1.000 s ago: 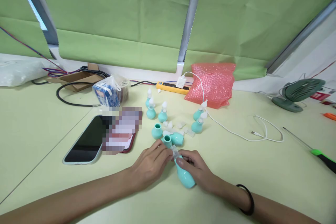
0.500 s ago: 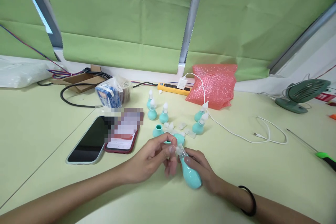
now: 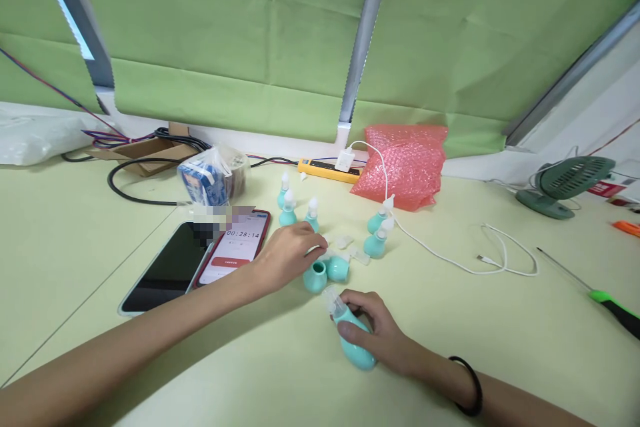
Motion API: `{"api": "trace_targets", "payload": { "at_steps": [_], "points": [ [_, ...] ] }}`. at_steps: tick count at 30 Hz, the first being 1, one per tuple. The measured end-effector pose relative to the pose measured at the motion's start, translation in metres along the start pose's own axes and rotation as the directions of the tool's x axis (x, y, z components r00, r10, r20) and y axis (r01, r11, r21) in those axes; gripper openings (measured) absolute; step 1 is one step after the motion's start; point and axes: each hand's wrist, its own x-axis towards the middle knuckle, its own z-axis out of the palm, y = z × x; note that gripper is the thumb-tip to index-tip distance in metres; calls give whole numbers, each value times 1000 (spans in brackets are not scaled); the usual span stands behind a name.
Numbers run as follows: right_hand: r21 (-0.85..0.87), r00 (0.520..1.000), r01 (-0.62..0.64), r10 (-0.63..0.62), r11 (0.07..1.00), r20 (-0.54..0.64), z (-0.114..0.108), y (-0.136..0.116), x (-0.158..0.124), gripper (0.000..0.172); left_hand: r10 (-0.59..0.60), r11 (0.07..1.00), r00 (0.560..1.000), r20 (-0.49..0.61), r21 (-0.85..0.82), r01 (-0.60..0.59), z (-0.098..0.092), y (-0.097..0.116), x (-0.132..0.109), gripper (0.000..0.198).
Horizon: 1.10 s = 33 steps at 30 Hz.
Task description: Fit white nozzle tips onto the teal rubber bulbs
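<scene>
Currently grips the turquoise bulb [image 3: 359, 352] in the right hand [image 3: 379, 328], well out from the worktop's [image 3: 475, 327] back edge, and could topple the open bottle [image 3: 315, 280] with a low sweep of the left hand [image 3: 287, 253], narrow-fingered, contents untellable.

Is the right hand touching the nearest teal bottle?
Touching: the head view shows the right hand gripping the teal bottle, its thumb lying across the bottle's side.

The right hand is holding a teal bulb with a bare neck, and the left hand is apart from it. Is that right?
Not quite: the neck isn't bare. The head view shows a clear piece at the neck end of the teal bulb in the right hand. The left hand is indeed apart from it.
</scene>
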Motion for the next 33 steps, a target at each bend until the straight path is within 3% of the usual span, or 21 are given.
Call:
{"api": "trace_targets", "payload": {
  "at_steps": [12, 18, 24, 29, 33],
  "points": [
    [39, 1000, 14, -15, 999, 22, -1, -1, 0, 25, 103, 988, 988, 118, 99, -115, 1, 0, 4, 22],
    [89, 998, 54, -53, 995, -14, -1, -3, 1, 22, 169, 969, 985, -27, 186, -161, -6, 17, 0, 25],
    [-8, 971, 227, -227, 974, -79, 5, -5, -2, 22, 412, 870, 911, 24, 285, -401, 1, 57, -14, 34],
    [-147, 931, 362, -365, 921, 9, 9, -10, -7, 18, 399, 879, 912, 92, 243, -409, 15, 66, -25, 35],
    [-239, 864, 496, -503, 835, 35, 9, -13, -8, 12, 427, 882, 900, 86, 178, -436, 17, 64, -26, 37]
  ]
}}
